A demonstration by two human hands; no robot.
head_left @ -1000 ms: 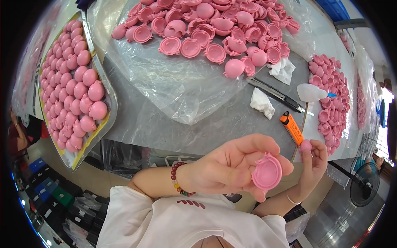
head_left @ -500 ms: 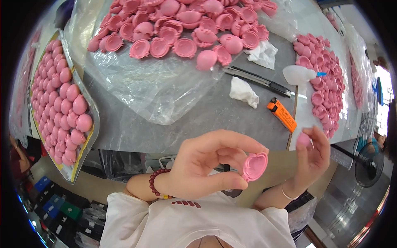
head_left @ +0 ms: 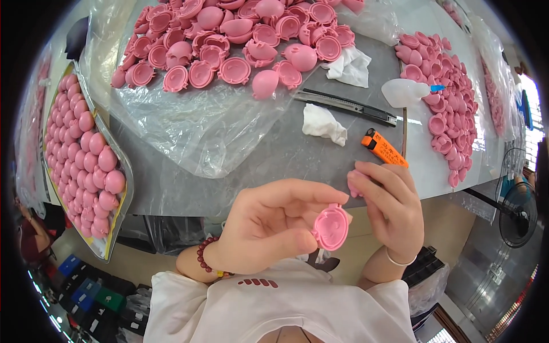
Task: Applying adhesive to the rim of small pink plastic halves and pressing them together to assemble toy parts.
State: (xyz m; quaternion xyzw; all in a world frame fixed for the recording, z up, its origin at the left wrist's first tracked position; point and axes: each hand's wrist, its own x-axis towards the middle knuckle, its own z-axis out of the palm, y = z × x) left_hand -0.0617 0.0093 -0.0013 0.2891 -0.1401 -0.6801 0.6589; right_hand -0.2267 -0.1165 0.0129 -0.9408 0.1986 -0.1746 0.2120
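Between thumb and fingertips my left hand [head_left: 266, 226] pinches a pink plastic half-shell [head_left: 331, 227], its hollow side turned toward me. My right hand [head_left: 394, 208] is close by on the right, its fingers closed on a pink shell piece [head_left: 355, 184] that they partly cover. The two pieces are apart, both held in the air just off the table's front edge. Beyond my hands a heap of loose pink shells [head_left: 234, 71] lies on a clear plastic bag [head_left: 211, 143].
On the left stands a tray of rounded pink pieces [head_left: 86, 166]. A utility knife [head_left: 343, 106], an orange box-shaped item [head_left: 383, 148], crumpled white tissue [head_left: 324, 123] and a white bottle [head_left: 403, 92] lie on the grey table [head_left: 171, 191]. More pink shells [head_left: 449, 103] are piled right; a fan [head_left: 517, 214] stands beyond.
My right hand has moved left, bringing its pink piece nearer to the half-shell. My left hand has shifted slightly left, and the half-shell now faces me more squarely.
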